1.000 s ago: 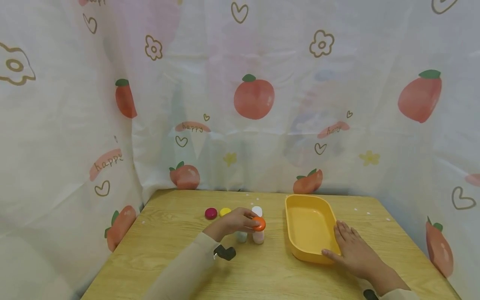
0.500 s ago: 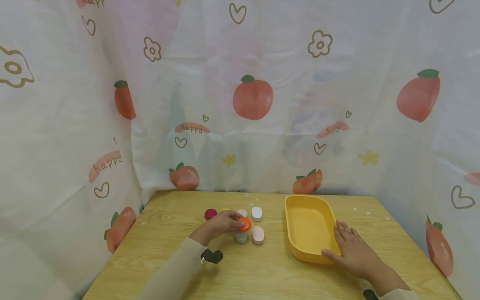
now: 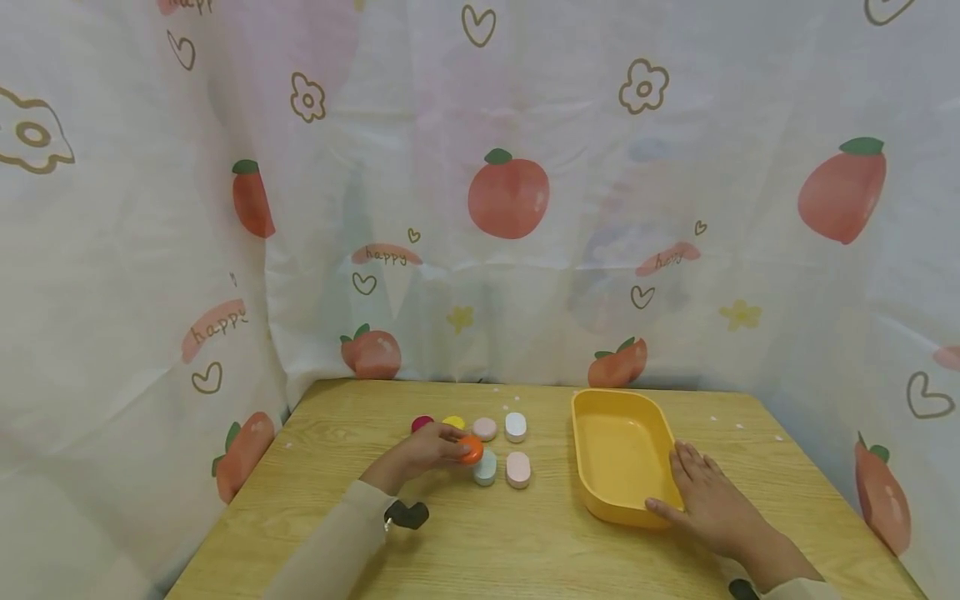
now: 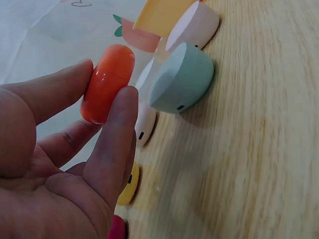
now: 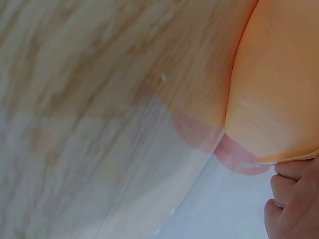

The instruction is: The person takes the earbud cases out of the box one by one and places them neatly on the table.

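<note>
My left hand (image 3: 420, 454) pinches a small rounded orange case (image 3: 470, 450) between thumb and fingers. In the left wrist view the glossy orange case (image 4: 108, 82) is held above the table, a seam showing across it. Just right of it in the head view stand a pale green case (image 3: 485, 469) and a pale pink case (image 3: 518, 471). Behind are a white case (image 3: 515, 427), another pink case (image 3: 484, 429), a yellow case (image 3: 453, 423) and a dark red case (image 3: 422, 423), the last two partly hidden by my hand. My right hand (image 3: 712, 504) rests on the right rim of a yellow basin (image 3: 587, 492), fingers extended.
The wooden table (image 3: 525, 550) carries everything, with a few small white specks near its back edge. A white curtain (image 3: 420, 167) printed with fruit, hearts and flowers hangs behind and at both sides. Inside the yellow basin nothing is seen lying.
My left hand has moved left with the orange case, from above the near pink case past the pale green one, uncovering both. My right hand has stayed on the basin's rim.
</note>
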The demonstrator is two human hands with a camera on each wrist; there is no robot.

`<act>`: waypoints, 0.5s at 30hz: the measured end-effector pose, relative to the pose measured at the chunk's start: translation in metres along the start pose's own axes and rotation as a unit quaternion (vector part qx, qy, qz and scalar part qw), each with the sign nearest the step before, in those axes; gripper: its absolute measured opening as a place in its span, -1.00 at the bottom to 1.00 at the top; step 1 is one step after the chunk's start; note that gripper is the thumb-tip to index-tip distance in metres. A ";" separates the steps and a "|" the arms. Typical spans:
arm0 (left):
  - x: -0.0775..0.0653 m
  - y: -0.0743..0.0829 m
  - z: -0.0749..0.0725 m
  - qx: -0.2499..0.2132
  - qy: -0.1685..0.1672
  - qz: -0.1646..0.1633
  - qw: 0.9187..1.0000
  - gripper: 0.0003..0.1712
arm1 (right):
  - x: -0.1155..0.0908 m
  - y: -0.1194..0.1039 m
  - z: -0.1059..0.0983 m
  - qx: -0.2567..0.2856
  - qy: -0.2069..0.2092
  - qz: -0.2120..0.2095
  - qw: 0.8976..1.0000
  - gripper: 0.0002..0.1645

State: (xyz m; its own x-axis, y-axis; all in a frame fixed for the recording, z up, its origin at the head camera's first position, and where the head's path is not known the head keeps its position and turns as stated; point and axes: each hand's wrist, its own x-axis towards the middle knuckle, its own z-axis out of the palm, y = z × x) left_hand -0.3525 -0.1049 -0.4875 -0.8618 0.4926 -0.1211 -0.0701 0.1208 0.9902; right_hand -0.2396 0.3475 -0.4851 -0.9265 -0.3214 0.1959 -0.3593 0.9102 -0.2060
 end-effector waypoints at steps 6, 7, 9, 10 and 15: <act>-0.003 -0.008 -0.006 0.008 0.037 -0.035 0.999 -0.51 | 0.000 0.000 -0.001 0.000 -0.001 0.000 1.000 0.14; -0.004 -0.009 -0.007 0.012 0.041 -0.037 0.998 -0.50 | 0.000 0.000 -0.001 0.000 -0.001 0.000 1.000 0.14; -0.005 -0.010 -0.009 0.015 0.043 -0.035 0.998 -0.51 | 0.001 0.001 -0.001 -0.001 -0.001 0.000 1.000 0.13; -0.006 -0.011 -0.010 0.015 0.042 -0.032 0.999 -0.52 | 0.001 0.001 0.000 -0.001 -0.001 0.000 1.000 0.13; -0.008 -0.015 -0.017 0.002 0.034 -0.022 0.999 -0.56 | 0.000 0.001 0.001 -0.001 0.005 -0.002 1.000 0.13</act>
State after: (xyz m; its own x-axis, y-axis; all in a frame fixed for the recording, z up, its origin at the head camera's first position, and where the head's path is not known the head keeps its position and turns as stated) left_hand -0.3526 -0.1254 -0.5002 -0.8899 0.4276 -0.1590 -0.1064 0.1442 0.9838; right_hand -0.2399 0.3485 -0.4864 -0.9237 -0.3228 0.2065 -0.3632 0.9094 -0.2029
